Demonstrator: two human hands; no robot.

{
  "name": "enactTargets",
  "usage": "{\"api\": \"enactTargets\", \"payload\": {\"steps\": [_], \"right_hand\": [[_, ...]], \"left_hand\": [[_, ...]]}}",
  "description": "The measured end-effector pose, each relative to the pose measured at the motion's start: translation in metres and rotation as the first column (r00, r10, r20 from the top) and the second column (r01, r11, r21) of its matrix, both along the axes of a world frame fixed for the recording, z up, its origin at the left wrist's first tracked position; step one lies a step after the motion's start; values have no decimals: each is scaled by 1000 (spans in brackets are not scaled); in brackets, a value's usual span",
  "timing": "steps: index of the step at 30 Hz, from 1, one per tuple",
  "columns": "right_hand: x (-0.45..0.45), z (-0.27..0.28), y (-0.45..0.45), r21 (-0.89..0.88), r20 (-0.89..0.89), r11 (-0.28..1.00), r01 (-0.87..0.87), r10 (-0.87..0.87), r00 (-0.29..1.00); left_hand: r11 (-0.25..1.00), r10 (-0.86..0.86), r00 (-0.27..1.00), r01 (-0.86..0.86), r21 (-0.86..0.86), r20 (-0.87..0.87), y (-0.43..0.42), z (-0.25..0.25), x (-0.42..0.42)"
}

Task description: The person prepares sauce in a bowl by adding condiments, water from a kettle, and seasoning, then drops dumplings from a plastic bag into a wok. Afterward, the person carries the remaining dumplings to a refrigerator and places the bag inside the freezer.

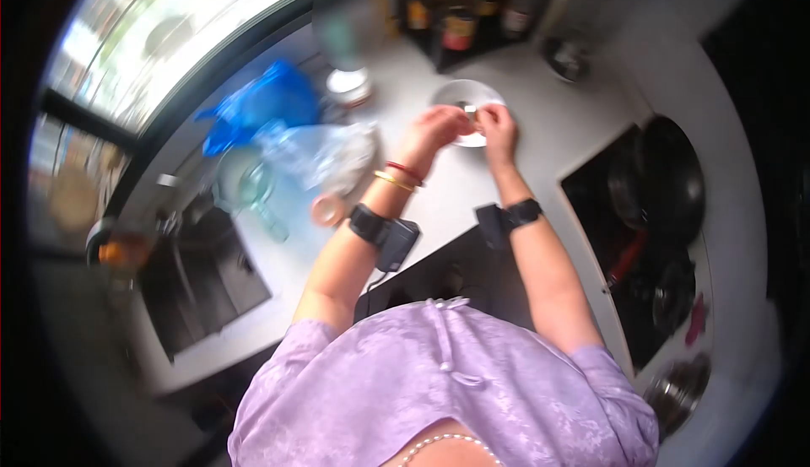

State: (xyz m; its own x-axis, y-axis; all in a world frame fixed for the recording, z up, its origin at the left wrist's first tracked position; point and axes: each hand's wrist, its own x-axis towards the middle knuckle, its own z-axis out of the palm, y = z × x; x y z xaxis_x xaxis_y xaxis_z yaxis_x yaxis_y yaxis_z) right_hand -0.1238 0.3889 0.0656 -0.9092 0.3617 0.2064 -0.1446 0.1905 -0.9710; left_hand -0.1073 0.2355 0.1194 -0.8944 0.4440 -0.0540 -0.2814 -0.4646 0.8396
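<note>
A white bowl [460,91] stands on the pale counter, and both of my hands are over its near side. My left hand [440,126], with a red and a gold bracelet at the wrist, has its fingers drawn together. Close beside it, my right hand [498,125] is pinched with thumb and fingers together. A small pale thing [470,110] shows between the fingertips, too blurred to name. Which hand grips it, I cannot tell. Dark contents show in the bowl, partly hidden by my hands.
To the left lie a blue plastic bag [274,100], a clear plastic bag [316,155], a greenish glass jug [249,180] and a sink [202,273]. Bottles [460,24] stand at the back. On the right, a black wok [671,180] sits on the stove [603,205].
</note>
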Motion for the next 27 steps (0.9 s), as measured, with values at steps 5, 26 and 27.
{"api": "enactTargets", "payload": {"steps": [5, 26, 27], "right_hand": [[45, 10, -50, -199, 251, 920, -338, 381, 890], [93, 2, -222, 723, 441, 182, -666, 620, 649], [94, 2, -219, 704, 403, 241, -668, 639, 655]], "left_hand": [[949, -26, 991, -17, -316, -133, -49, 25, 75], [507, 349, 823, -568, -649, -448, -183, -163, 135], [464, 305, 852, -523, -715, -425, -182, -152, 138]]}}
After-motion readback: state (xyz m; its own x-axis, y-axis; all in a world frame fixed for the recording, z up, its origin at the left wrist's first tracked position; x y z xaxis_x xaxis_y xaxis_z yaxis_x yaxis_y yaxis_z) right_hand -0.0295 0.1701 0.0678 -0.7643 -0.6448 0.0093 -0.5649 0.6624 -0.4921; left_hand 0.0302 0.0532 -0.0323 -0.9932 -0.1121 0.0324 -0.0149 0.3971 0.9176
